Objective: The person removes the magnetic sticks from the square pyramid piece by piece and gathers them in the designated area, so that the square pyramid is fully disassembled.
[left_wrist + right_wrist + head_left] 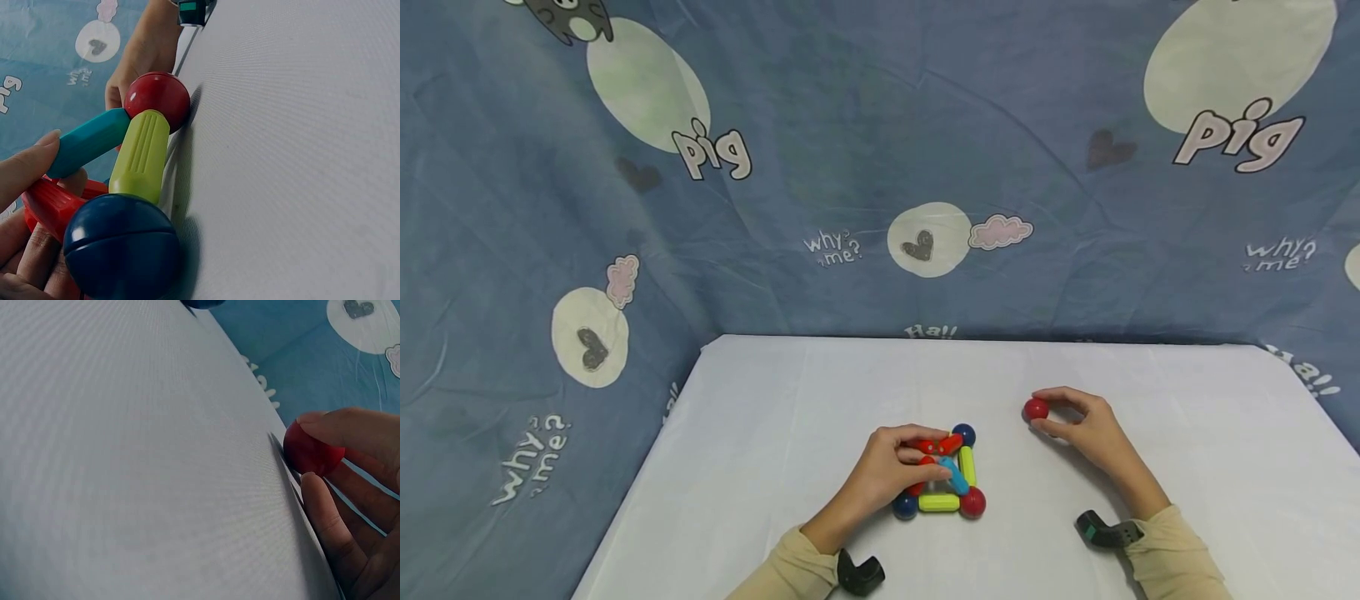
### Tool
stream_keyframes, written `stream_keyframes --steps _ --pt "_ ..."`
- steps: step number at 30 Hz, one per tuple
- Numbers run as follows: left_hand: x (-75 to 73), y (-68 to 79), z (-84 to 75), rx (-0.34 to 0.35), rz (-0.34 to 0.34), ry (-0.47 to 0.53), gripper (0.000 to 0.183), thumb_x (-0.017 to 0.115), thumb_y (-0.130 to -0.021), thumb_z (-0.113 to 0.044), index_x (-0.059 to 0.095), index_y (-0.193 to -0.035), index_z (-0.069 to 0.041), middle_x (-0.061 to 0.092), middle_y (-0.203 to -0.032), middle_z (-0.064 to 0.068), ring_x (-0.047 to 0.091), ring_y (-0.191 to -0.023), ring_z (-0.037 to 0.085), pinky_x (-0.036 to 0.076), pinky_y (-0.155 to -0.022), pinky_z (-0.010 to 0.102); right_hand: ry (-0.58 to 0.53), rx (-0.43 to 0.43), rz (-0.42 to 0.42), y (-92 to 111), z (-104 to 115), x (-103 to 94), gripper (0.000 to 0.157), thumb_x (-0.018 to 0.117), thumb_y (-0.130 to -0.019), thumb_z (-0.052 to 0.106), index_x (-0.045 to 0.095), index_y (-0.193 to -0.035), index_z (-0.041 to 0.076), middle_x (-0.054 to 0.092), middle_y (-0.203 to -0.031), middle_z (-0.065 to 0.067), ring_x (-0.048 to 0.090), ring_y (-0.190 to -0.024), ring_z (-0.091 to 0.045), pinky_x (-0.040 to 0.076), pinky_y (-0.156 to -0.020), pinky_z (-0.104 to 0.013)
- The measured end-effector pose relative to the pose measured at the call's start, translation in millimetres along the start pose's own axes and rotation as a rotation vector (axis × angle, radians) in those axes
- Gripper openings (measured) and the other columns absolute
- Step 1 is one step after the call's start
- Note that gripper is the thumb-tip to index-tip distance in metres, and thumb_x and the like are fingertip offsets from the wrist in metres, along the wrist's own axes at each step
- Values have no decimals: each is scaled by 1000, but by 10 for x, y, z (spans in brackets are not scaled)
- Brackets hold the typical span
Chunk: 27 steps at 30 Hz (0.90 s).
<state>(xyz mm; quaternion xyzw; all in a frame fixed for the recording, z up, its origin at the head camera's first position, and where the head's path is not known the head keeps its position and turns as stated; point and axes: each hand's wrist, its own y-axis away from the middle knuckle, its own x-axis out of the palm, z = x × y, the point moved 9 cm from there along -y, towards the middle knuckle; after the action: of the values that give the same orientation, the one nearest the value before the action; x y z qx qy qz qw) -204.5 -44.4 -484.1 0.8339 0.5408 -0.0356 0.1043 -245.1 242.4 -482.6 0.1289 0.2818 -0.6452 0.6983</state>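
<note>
1. With right hand [1093,427]: pinches loose red ball [1036,408] between thumb and fingers, low over white tabletop [992,567]. Can't tell whether touching the surface.
2. With left hand [883,461]: pinches free end of blue rod [90,142], thumb on top, fingertip underneath. Also has fingers against red rods [951,445]; can't tell how firmly.
3. From that grip: slants down along blue rod to red corner ball [972,502], well apart from loose red ball.
4. Around left hand: forms a roughly square frame on the tabletop. Runs from near blue ball [905,505] along near green rod [938,502] to red corner ball, then along right green rod [967,467] to far blue ball [964,434].
5. At near blue ball: joins one red rod, partly behind fingers. At far-left corner: hidden by left hand, can't tell what's there.
6. On wrists: left dark band [860,576], right dark band [1105,532], just below tan sleeves [1180,557].
7. Behind tabletop: hangs as blue printed cloth [850,300], with "pig" and "why me?" lettering, hearts, pink clouds.
</note>
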Motion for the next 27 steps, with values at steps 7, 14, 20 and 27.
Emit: stream_keyframes --steps 7,14,20,27 --pt "1 -3 -21 19 9 5 43 87 -84 -17 74 -125 -18 77 -116 10 77 -87 12 59 -74 20 11 -2 1 -6 -4 -4 36 85 -87 19 75 -120 10 75 -121 -13 48 -112 21 38 -96 -4" --pt "-3 -7 -24 30 9 4 43 87 -84 -16 74 -125 -17 77 -117 10 78 -88 13 59 -74 19 -33 -56 -86 -8 97 -95 43 87 -83 13 73 -124 7 72 -127 -12 51 -116 19 44 -94 -6" --pt "1 -10 -8 12 12 3 42 87 -84 -16 75 -125 -18 78 -115 11 77 -85 13 60 -73 21 -175 -247 -229 58 617 -238 64 88 -73 -9 66 -132 0 63 -139 -15 55 -129 1 49 -99 -12" --pt "6 -9 -51 53 25 3 43 86 -85 -14 74 -126 -14 78 -115 13 78 -88 14 60 -73 21 -29 -279 268 211 882 649 103 97 -70 34 44 -157 21 44 -162 -11 40 -151 -14 41 -113 -64"
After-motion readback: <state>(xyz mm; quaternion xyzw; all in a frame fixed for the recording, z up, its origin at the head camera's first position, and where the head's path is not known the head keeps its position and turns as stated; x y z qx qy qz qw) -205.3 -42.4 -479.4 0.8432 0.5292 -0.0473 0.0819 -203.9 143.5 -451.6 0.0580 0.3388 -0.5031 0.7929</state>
